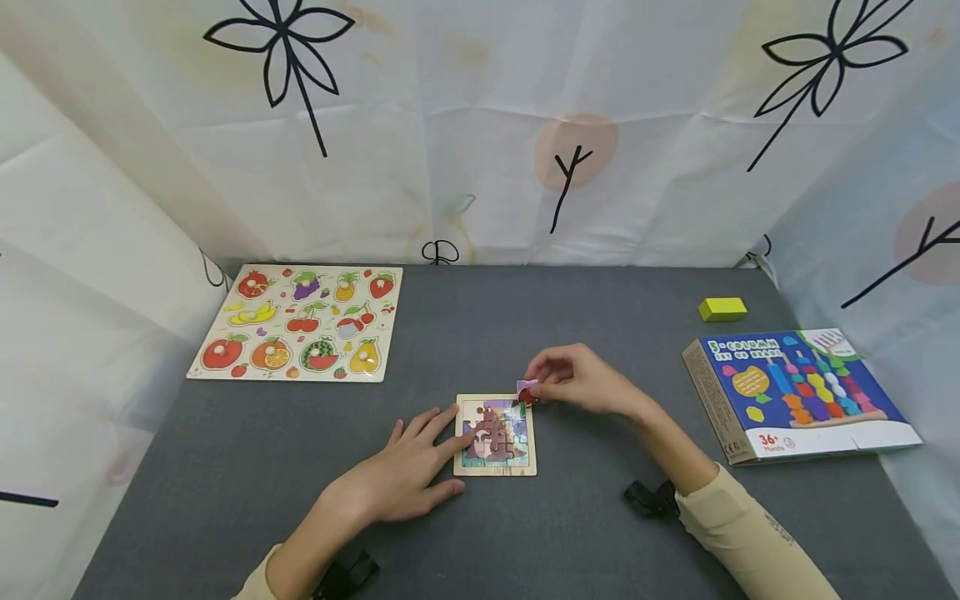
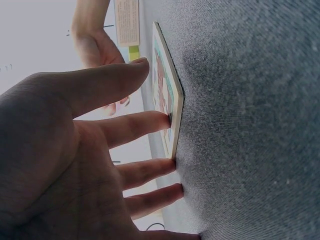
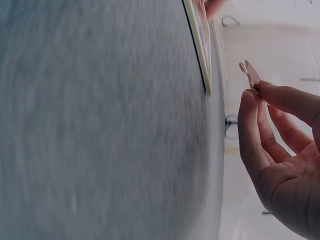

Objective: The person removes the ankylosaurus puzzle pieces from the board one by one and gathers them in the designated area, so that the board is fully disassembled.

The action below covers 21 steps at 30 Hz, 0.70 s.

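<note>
Right hand [image 1: 577, 382]: thumb and fingertip pinch a puzzle piece [image 1: 527, 387], held raised at the far right corner of the puzzle tray [image 1: 495, 472]. Left hand [image 1: 405, 475]: fingers straight, spread; index finger on the picture, blocking part of its left side. Tray's on the grey table [image 1: 465, 333]. Fruit board [image 1: 296, 325] far left, boxed game [image 1: 810, 392] right of right forearm, yellow block [image 1: 722, 310] behind box. Patterned curtain [image 1: 480, 142] bounds the rear.
</note>
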Tool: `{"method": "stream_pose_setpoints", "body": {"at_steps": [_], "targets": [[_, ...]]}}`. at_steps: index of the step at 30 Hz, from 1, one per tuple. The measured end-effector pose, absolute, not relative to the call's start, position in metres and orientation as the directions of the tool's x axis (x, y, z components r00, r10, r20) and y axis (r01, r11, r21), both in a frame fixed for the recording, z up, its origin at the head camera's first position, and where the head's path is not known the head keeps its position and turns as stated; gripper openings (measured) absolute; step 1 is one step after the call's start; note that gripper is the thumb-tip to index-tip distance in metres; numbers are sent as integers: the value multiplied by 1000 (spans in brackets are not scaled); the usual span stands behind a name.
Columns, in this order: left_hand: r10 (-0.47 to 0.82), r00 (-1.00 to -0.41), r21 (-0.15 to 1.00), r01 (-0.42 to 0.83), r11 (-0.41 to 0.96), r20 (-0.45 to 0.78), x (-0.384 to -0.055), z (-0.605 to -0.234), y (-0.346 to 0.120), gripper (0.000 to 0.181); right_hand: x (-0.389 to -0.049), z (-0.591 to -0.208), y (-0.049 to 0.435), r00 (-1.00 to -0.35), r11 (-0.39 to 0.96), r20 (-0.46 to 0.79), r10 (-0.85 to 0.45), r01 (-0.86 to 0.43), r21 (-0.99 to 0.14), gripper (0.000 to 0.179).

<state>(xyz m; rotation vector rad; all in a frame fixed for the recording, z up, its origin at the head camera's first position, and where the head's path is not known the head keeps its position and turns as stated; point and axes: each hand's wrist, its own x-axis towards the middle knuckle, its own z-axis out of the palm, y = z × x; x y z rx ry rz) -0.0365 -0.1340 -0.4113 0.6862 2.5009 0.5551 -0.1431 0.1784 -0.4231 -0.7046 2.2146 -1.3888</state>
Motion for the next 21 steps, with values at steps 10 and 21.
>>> {"method": "stream_pose_setpoints", "body": {"at_steps": [10,21], "targets": [[556,-758,501,354,790,-341,-36,-412,-134,65,-162,-427,204,-825,421,-126,-551,-144,-895,17],[554,-758,498,354,792,-343,-36,-411,-134,65,-173,-433,212,-828,485,-167,-536,-140,-863,21]]}}
